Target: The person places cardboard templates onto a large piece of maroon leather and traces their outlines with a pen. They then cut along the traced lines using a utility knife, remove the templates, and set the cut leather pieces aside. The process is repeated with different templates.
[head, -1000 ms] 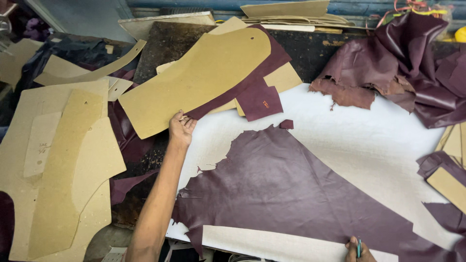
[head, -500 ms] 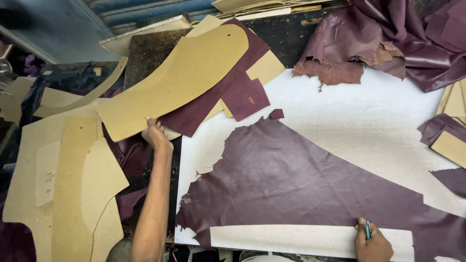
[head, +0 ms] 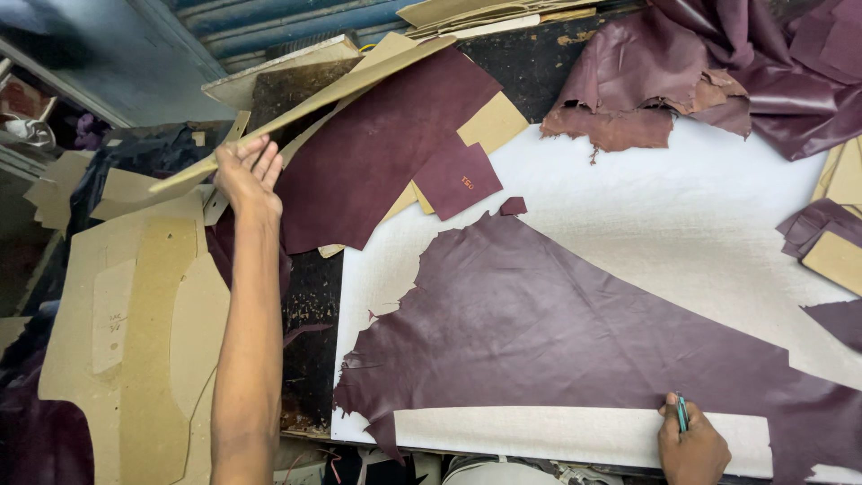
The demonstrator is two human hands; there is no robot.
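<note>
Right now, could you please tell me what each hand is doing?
Left hand: closed on the edge of a large cardboard pattern, lifting it off the table.
Right hand: closed around a green pen, resting on the maroon leather.

Leather sheet (head: 575,332): deep maroon, plain. Cutting board (head: 700,233): white, faintly grey-scuffed. Cardboard patterns (head: 135,323): tan. Small square patch (head: 456,178): maroon with tiny orange marking. Crumpled hide (head: 628,99): maroon face, brownish underside. Pen (head: 682,413): teal.
</note>
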